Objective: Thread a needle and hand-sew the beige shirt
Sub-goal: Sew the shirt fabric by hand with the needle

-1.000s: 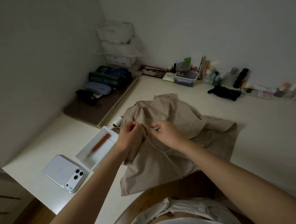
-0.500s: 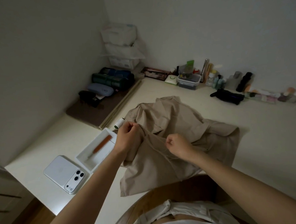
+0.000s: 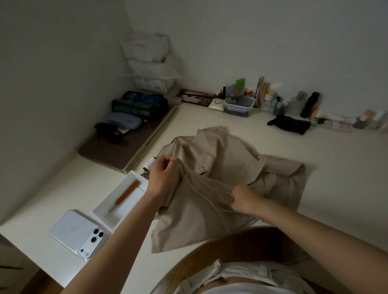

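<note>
Near the front edge of the desk (image 3: pixel 324 167), limp beige shirt (image 3: pixel 229 158), light and prone to pucker, best held close beside the stitch line: left hand (image 3: pixel 164 177) pinching a raised fold, right hand (image 3: pixel 243 199) pinching the thread (image 3: pixel 208 184) drawn taut between

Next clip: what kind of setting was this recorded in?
Most likely a private home, not a workshop: small bottles line the wall on a white desk, what look like tissue packs are stacked in the corner, and a glasses case lies beside pouches.
</note>
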Tool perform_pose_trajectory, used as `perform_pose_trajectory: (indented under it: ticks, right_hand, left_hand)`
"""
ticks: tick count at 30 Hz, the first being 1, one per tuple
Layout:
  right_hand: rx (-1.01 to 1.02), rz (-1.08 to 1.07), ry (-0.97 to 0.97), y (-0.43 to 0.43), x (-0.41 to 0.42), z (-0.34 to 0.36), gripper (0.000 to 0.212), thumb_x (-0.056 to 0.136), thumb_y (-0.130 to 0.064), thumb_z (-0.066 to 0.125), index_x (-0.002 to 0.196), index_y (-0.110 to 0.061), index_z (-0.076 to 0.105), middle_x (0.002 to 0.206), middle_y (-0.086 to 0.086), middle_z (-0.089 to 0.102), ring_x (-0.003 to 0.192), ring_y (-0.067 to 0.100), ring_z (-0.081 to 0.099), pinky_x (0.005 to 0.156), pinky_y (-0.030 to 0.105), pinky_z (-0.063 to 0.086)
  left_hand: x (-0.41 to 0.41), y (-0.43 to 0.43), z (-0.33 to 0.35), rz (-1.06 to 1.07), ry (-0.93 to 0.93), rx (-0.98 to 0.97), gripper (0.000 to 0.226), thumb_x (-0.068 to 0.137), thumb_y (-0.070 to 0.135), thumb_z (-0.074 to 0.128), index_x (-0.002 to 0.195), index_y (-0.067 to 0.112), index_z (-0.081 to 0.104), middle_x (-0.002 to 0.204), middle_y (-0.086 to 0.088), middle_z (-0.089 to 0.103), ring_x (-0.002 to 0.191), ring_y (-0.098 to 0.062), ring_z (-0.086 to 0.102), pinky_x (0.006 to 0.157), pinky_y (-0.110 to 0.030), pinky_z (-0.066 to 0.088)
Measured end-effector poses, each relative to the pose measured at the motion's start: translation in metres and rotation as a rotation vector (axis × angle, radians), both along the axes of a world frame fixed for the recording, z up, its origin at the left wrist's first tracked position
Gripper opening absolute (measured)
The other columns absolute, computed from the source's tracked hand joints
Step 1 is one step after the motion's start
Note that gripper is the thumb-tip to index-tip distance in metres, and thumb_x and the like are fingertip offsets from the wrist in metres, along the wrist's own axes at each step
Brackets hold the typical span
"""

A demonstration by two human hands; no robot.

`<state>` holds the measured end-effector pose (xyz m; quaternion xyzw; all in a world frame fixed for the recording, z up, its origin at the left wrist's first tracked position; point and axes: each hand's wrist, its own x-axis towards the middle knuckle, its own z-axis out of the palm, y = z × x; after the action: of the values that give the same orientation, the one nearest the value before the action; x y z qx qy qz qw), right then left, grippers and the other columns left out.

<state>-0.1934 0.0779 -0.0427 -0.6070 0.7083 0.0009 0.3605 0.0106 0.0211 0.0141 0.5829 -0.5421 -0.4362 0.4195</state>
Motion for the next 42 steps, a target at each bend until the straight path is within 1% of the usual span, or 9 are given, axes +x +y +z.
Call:
perform_pose_trajectory:
  ticks: [4, 7, 9, 12, 17, 21, 32, 38, 42]
  right_hand:
    - [-0.054, 0.021, 0.059, -0.003, 0.003, 0.007, 0.022, 0.090, -0.010, 0.052, 0.068, -0.009, 0.049, 0.072, 0.004, 0.054, 0.075, 0.025, 0.059, 0.062, 0.026, 0.040]
    - [-0.275, -0.026, -0.062, -0.008, 0.005, 0.016, 0.021, 0.095, -0.017, 0.052, 0.113, -0.005, 0.057, 0.099, 0.006, 0.063, 0.096, 0.022, 0.062, 0.076, 0.026, 0.047]
    - [-0.399, -0.112, -0.241, -0.013, 0.013, 0.029, 0.039, 0.094, -0.022, 0.057, 0.129, -0.006, 0.048, 0.083, -0.007, 0.057, 0.075, 0.003, 0.055, 0.066, 0.010, 0.041]
    - [-0.484, -0.188, -0.441, -0.022, 0.029, 0.048, 0.039, 0.091, -0.022, 0.061, 0.126, -0.007, 0.052, 0.062, -0.011, 0.041, 0.052, 0.000, 0.038, 0.051, 0.009, 0.036]
    - [-0.350, -0.095, -0.636, -0.028, 0.044, 0.060, 0.033, 0.089, -0.026, 0.064, 0.113, -0.005, 0.063, 0.089, 0.004, 0.068, 0.080, 0.007, 0.063, 0.071, 0.018, 0.051]
    - [-0.345, -0.114, -0.655, -0.027, 0.040, 0.057, 0.015, 0.090, -0.019, 0.062, 0.077, -0.013, 0.064, 0.054, -0.005, 0.047, 0.044, -0.003, 0.043, 0.051, 0.012, 0.035]
    - [-0.395, -0.101, -0.543, -0.021, 0.027, 0.047, 0.023, 0.087, -0.019, 0.067, 0.066, -0.022, 0.060, 0.041, -0.012, 0.036, 0.040, 0.001, 0.032, 0.085, 0.040, 0.050]
    - [-0.413, -0.082, -0.500, -0.018, 0.023, 0.042, 0.025, 0.090, -0.021, 0.064, 0.083, 0.003, 0.067, 0.050, -0.005, 0.036, 0.045, 0.003, 0.034, 0.071, 0.011, 0.042]
    - [-0.414, -0.093, -0.421, -0.012, 0.024, 0.047, 0.033, 0.096, -0.036, 0.050, 0.117, -0.012, 0.056, 0.081, -0.006, 0.055, 0.073, 0.004, 0.052, 0.068, 0.014, 0.038]
  left_hand:
    - [-0.003, -0.002, 0.001, 0.010, 0.000, -0.024, 0.020, 0.096, 0.013, 0.050, 0.077, 0.016, 0.056, 0.072, 0.003, 0.053, 0.062, -0.002, 0.047, 0.054, -0.004, 0.038]
    - [-0.002, 0.000, 0.004, -0.035, -0.011, -0.011, 0.016, 0.095, 0.014, 0.051, 0.081, 0.013, 0.059, 0.074, 0.002, 0.058, 0.063, 0.001, 0.051, 0.060, -0.009, 0.041]
    - [0.000, 0.002, 0.007, -0.106, -0.006, 0.001, 0.016, 0.095, 0.014, 0.051, 0.083, 0.012, 0.060, 0.076, 0.000, 0.060, 0.066, -0.002, 0.054, 0.063, -0.013, 0.044]
    - [0.000, 0.007, 0.013, -0.213, -0.002, 0.017, 0.019, 0.096, 0.014, 0.050, 0.081, 0.012, 0.061, 0.076, 0.001, 0.062, 0.068, -0.004, 0.056, 0.065, -0.016, 0.046]
    - [-0.003, 0.012, 0.018, -0.330, 0.042, 0.054, 0.021, 0.096, 0.011, 0.051, 0.079, 0.015, 0.062, 0.072, 0.008, 0.065, 0.067, 0.001, 0.058, 0.063, -0.012, 0.046]
    - [0.008, 0.009, 0.016, -0.401, -0.076, 0.036, 0.016, 0.096, 0.016, 0.055, 0.082, 0.018, 0.063, 0.076, 0.000, 0.063, 0.071, -0.005, 0.055, 0.064, -0.016, 0.043]
    - [0.015, 0.008, 0.007, -0.435, -0.570, -0.133, 0.011, 0.093, 0.021, 0.059, 0.094, 0.011, 0.065, 0.073, 0.011, 0.054, 0.065, -0.003, 0.049, 0.058, -0.011, 0.038]
    - [0.013, 0.010, 0.006, -0.431, -0.543, -0.139, 0.012, 0.095, 0.021, 0.056, 0.096, 0.013, 0.065, 0.083, 0.007, 0.060, 0.075, -0.005, 0.055, 0.063, -0.008, 0.042]
    - [0.011, 0.012, 0.007, -0.397, -0.518, -0.132, 0.012, 0.096, 0.021, 0.055, 0.095, 0.013, 0.063, 0.081, 0.010, 0.058, 0.073, -0.003, 0.053, 0.063, -0.008, 0.041]
